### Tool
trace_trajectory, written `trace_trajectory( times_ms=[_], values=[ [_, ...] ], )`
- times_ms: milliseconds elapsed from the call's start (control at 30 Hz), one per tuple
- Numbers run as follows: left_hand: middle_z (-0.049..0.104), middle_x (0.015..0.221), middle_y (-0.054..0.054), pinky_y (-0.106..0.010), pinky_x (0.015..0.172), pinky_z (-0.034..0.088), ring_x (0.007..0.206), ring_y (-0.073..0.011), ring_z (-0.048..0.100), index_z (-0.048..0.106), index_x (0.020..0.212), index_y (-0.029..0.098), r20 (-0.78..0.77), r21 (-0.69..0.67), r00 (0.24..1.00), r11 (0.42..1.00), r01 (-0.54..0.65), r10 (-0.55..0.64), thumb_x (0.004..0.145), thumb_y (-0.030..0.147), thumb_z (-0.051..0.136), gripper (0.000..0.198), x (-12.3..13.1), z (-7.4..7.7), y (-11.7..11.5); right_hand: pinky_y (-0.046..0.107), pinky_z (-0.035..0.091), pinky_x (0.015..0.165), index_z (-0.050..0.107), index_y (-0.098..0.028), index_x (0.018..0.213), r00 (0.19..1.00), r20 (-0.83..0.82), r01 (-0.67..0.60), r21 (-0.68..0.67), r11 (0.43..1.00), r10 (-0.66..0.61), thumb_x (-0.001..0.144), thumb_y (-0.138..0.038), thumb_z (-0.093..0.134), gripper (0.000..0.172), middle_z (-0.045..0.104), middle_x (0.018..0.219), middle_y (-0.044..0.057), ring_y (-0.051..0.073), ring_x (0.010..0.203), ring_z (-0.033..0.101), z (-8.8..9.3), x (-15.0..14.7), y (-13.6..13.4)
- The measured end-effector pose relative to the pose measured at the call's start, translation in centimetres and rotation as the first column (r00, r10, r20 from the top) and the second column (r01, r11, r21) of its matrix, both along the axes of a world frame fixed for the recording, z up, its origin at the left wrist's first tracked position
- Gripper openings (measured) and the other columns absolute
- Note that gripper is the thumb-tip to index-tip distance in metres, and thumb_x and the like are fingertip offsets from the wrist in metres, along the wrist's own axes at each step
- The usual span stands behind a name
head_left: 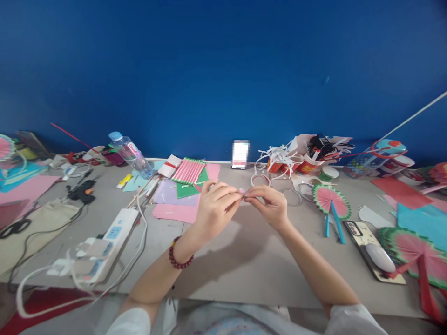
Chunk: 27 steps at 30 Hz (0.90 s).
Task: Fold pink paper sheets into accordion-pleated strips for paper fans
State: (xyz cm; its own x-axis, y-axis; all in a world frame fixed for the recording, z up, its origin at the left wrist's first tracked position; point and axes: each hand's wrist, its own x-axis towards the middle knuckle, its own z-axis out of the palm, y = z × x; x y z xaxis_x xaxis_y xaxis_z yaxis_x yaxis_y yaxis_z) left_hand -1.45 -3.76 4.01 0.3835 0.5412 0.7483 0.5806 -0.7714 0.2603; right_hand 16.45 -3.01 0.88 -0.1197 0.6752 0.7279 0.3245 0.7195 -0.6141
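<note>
Above the middle of the table, my left hand and my right hand meet fingertip to fingertip. Both are closed in a pinch. A tiny pinkish bit shows between the fingertips, but what it is and how much the fingers hide cannot be made out. Beyond my left hand lies a pleated pink paper with green edges, on top of a green sheet and pink paper. To the right of my right hand is a round pink and green paper fan with blue sticks.
A white power strip with cords lies at left, near a tilted plastic bottle. A phone leans on the blue wall. Cups of paper strips stand behind rolls of tape. At right, a mouse rests on another phone.
</note>
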Motion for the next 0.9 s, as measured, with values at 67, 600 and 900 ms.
trace_trajectory(
  times_ms=[67,600,900],
  values=[
    [0.070,0.085,0.002,-0.035,0.087,0.037,0.079,-0.0128,0.060,0.063,0.086,0.022,-0.004,-0.009,1.000,1.000,-0.001,0.001,0.085,0.015,0.057,0.009,0.0,0.0,0.0,0.032,0.055,0.071,0.070,-0.025,0.080,1.000,0.005,0.014,-0.007,1.000,-0.014,0.081,-0.022,0.065,0.005,0.072,0.077,0.003,0.017,0.073,0.067,0.0,0.0,-0.1],
    [0.070,0.082,0.000,-0.028,0.076,0.045,0.076,-0.0125,0.063,0.064,0.082,0.020,0.041,-0.228,0.998,0.973,0.045,-0.036,0.089,0.021,0.052,0.013,-0.5,0.7,-0.1,0.033,0.055,0.070,0.071,-0.026,0.085,0.997,-0.076,-0.021,-0.100,0.995,0.014,0.082,-0.026,0.064,0.008,0.072,0.079,0.003,0.018,0.074,0.066,-0.5,-0.1,0.2],
    [0.070,0.084,-0.003,-0.023,0.067,0.050,0.074,-0.0128,0.064,0.067,0.087,0.020,0.061,-0.311,0.993,0.943,0.116,-0.102,0.088,0.022,0.055,0.013,-1.1,0.8,0.1,0.032,0.054,0.074,0.071,-0.026,0.084,0.997,-0.010,-0.079,-0.077,0.994,0.079,0.083,-0.024,0.063,0.008,0.072,0.081,0.003,0.017,0.077,0.067,-0.4,-0.2,0.1]
  ],
)
